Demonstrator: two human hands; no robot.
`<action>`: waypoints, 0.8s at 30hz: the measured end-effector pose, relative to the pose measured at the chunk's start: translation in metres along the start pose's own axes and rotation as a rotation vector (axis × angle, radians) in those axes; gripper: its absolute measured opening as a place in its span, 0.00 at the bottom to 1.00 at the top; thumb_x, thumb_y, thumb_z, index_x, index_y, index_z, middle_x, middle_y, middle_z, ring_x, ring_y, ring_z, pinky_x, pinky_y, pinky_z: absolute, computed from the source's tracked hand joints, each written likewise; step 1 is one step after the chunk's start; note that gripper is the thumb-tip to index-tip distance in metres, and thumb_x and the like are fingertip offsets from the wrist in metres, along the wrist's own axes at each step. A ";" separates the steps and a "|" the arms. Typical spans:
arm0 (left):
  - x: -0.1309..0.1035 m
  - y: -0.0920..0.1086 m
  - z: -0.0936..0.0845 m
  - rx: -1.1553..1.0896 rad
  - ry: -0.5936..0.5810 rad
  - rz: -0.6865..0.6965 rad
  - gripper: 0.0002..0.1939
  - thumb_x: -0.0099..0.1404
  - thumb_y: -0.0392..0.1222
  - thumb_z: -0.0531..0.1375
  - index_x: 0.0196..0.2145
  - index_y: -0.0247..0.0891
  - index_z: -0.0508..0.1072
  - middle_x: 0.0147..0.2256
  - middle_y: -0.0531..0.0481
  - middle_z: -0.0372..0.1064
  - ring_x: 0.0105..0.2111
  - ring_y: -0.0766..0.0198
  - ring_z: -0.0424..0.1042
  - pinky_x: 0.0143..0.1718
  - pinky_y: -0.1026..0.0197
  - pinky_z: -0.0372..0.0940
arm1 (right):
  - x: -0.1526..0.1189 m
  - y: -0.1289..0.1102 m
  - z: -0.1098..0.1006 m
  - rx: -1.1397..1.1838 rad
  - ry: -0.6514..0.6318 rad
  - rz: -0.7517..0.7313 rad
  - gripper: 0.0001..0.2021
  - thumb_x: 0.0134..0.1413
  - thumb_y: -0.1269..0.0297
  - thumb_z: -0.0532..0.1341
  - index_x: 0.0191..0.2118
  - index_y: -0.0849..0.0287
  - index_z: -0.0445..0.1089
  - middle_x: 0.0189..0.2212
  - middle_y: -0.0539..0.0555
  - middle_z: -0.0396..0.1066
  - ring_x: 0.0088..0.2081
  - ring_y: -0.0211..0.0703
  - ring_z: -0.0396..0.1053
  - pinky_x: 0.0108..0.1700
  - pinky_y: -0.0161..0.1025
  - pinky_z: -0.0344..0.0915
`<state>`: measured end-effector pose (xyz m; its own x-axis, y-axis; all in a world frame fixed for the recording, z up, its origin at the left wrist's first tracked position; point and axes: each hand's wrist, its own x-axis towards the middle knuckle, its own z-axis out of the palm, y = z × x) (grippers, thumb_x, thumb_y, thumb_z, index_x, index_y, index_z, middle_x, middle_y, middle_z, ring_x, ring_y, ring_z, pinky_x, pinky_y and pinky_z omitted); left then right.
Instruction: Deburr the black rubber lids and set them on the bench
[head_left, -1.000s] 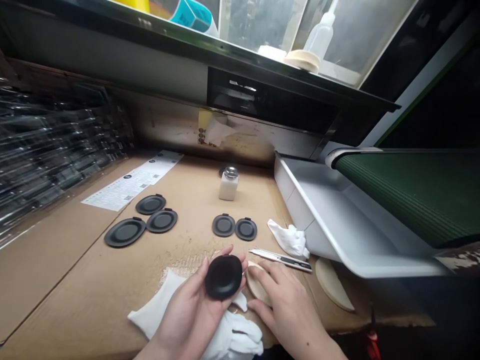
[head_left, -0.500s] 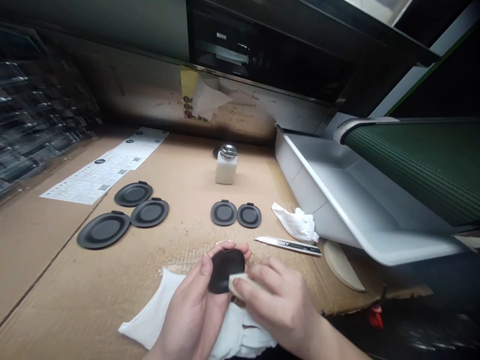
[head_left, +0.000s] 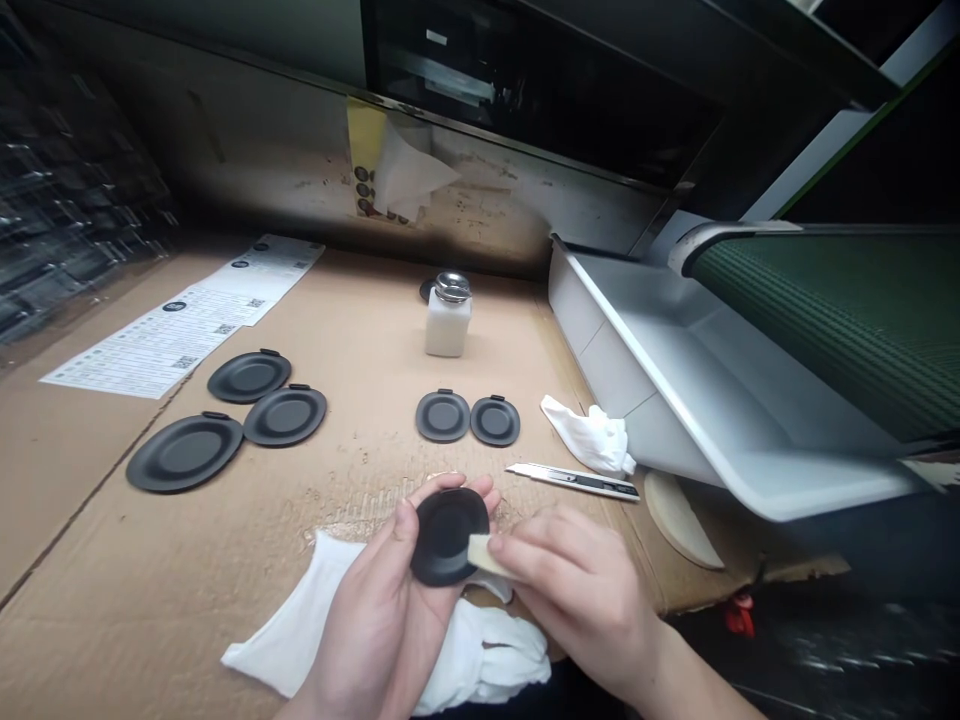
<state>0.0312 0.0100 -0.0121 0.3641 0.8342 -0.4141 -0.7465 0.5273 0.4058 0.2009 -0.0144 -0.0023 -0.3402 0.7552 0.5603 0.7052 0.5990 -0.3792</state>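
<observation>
My left hand holds a small black dish by its edges, thumb on the left side and fingers behind it. Pinched in my right hand is a cream-coloured pad, whose tip meets the dish's lower right rim. White cloth gloves lie beneath both hands. Beyond them, two dark dishes sit side by side, and three larger ones are grouped at the left. A utility knife rests to the right, behind my right hand.
A white bottle with a metal cap stands farther back. Printed sheets lie at the left. At the right are a crumpled white cloth, a grey-white tray, a half-round pad and a green conveyor belt.
The pad in my right hand has shifted slightly right, towards the dish's rim, uncovering more of its face. The camera view has shifted a little, too.
</observation>
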 end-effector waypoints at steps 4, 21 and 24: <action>0.001 -0.001 -0.002 0.002 -0.019 -0.017 0.16 0.64 0.47 0.52 0.43 0.34 0.71 0.47 0.39 0.70 0.53 0.50 0.62 0.57 0.47 0.53 | -0.002 -0.003 0.002 -0.013 -0.008 -0.029 0.11 0.54 0.75 0.57 0.43 0.58 0.69 0.33 0.52 0.73 0.35 0.39 0.66 0.34 0.37 0.66; -0.001 0.000 0.003 0.000 -0.010 -0.038 0.18 0.65 0.48 0.51 0.44 0.33 0.70 0.43 0.40 0.71 0.49 0.52 0.66 0.56 0.49 0.53 | 0.004 -0.019 0.001 -0.108 -0.142 -0.067 0.09 0.55 0.72 0.56 0.42 0.59 0.70 0.30 0.52 0.72 0.29 0.38 0.61 0.29 0.37 0.60; -0.001 0.001 0.005 0.007 -0.005 -0.048 0.20 0.65 0.50 0.48 0.42 0.33 0.72 0.41 0.41 0.72 0.47 0.53 0.67 0.55 0.51 0.55 | 0.015 -0.027 0.016 -0.061 -0.101 -0.103 0.10 0.56 0.70 0.55 0.43 0.58 0.69 0.29 0.52 0.71 0.30 0.39 0.61 0.31 0.38 0.61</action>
<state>0.0332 0.0101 -0.0067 0.4020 0.8087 -0.4295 -0.7243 0.5678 0.3912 0.1667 -0.0145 0.0046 -0.4714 0.7156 0.5155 0.6989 0.6596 -0.2764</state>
